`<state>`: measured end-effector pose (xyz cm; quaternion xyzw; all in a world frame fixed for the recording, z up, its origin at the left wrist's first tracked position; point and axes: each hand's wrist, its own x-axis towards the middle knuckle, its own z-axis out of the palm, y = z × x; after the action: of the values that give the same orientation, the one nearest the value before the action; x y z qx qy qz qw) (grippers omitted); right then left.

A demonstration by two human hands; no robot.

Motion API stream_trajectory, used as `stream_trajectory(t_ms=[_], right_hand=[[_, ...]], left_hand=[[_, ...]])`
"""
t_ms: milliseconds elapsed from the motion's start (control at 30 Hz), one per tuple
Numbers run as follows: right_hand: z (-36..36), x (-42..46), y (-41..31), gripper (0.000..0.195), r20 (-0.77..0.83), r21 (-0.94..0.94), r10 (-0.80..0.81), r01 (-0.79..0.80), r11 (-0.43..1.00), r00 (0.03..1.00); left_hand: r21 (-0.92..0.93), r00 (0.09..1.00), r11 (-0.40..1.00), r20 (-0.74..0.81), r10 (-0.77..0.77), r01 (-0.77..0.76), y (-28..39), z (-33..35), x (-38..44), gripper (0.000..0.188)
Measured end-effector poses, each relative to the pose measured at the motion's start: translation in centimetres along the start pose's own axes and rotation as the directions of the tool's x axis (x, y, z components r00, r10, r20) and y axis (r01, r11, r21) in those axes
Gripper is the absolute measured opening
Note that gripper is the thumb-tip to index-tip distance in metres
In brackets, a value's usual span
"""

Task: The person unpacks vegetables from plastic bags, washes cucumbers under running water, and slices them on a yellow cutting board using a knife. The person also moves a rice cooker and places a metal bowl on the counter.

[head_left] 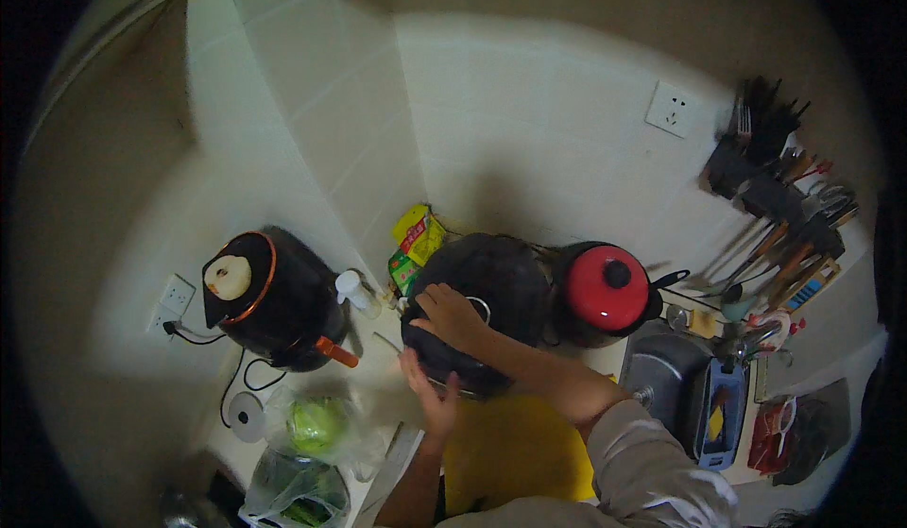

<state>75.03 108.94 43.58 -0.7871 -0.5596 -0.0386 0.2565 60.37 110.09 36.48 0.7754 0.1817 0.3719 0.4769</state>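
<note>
A large dark round appliance or pot [496, 273] with a ring on its top stands before me on the counter. My right hand [448, 315] reaches across it with spread fingers, over the left part of its top; whether it touches is unclear. Lower down, my left hand [432, 397] is raised at the near left edge, fingers apart, nothing in it. A thin pale strip [387, 344] lies just left of the dark rim. Yellow and green packets [418, 237] lean behind it, and a white-capped bottle [358, 293] stands to its left.
A black air fryer [297, 308] with an onion [228, 277] on top stands left. Bagged greens [312, 425] lie nearer me. To the right are a pot with a red lid [608, 288], a sink [662, 365] holding a blue-grey basket [723, 415], and wall-hung utensils [772, 195].
</note>
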Motion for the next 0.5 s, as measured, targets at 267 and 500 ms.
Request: stream_trajectory(t_ms=[267, 500], right_hand=[[0.2, -11.1, 0.4, 0.046, -0.494, 0.621, 0.604, -0.232, 0.748, 0.626], [10.3, -23.4, 7.4, 0.070, 0.711, 0.700, 0.664, -0.307, -0.644, 0.229]], left_hand=[[-0.543, 0.631, 0.408, 0.324, -0.704, 0.734, -7.9, -4.5, 0.3, 0.075], [-0.485, 0.463, 0.107, 0.713, -0.526, 0.868, -12.3, -1.8, -0.1, 0.083]])
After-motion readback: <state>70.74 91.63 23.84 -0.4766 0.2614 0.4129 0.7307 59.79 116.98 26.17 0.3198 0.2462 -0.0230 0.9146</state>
